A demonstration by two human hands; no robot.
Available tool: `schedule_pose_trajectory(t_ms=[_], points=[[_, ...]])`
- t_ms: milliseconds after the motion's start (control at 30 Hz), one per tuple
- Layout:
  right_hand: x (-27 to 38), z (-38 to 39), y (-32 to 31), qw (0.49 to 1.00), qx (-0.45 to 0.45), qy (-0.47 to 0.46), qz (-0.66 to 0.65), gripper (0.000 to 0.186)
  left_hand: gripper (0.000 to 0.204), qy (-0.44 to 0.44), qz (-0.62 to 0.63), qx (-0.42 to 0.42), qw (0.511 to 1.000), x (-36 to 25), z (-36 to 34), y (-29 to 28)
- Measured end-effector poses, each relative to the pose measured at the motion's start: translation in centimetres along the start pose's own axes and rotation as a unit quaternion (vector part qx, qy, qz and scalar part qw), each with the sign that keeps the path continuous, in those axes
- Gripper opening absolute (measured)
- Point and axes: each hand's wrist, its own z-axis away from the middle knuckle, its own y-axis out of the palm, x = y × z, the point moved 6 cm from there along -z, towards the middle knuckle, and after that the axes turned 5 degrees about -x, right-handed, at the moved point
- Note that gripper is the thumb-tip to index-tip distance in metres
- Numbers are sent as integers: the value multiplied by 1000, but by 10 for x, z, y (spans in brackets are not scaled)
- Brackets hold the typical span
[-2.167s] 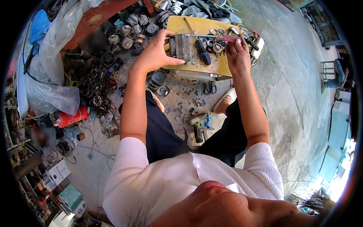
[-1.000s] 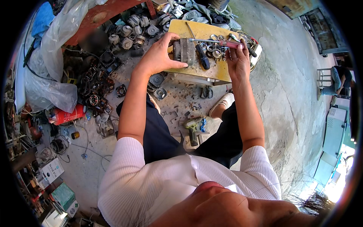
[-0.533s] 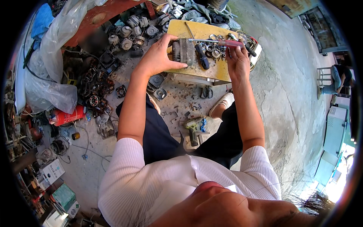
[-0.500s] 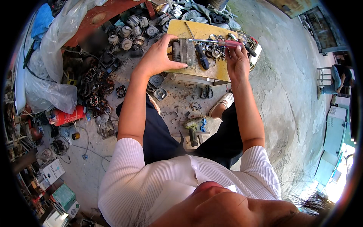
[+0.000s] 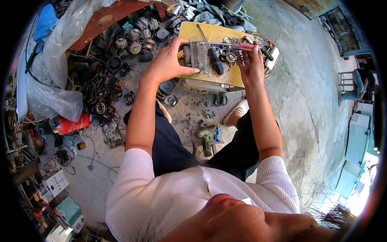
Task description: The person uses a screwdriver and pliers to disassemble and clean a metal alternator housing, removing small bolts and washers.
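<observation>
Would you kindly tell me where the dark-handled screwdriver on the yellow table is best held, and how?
Probably by its thick handle, from above and the person's side: that end points toward the person, with the motor part to its left and rings to its right.

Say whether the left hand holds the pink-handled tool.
No: the right hand holds the pink-handled tool; the left hand grips a grey ridged part.

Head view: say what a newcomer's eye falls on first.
Probably the yellow table at top centre, where the left hand grips a motor part and the right hand holds a pink-handled driver. Next, the green cordless drill between the legs and the red cylinder at left.
</observation>
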Motion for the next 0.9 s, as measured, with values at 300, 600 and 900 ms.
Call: schedule_pose_trajectory(t_ms=[300,600,900], points=[[-7,-19,-13,997,59,-24,-33,33,94,-8,13,-1,1000,-1,-1,3],[0,-19,-16,996,62,-58,-9,38,92,4,15,6,1000,-6,-4,4],[2,-8,-8,1000,5,-29,9,38,90,33,35,-22,999,-5,-3,2]])
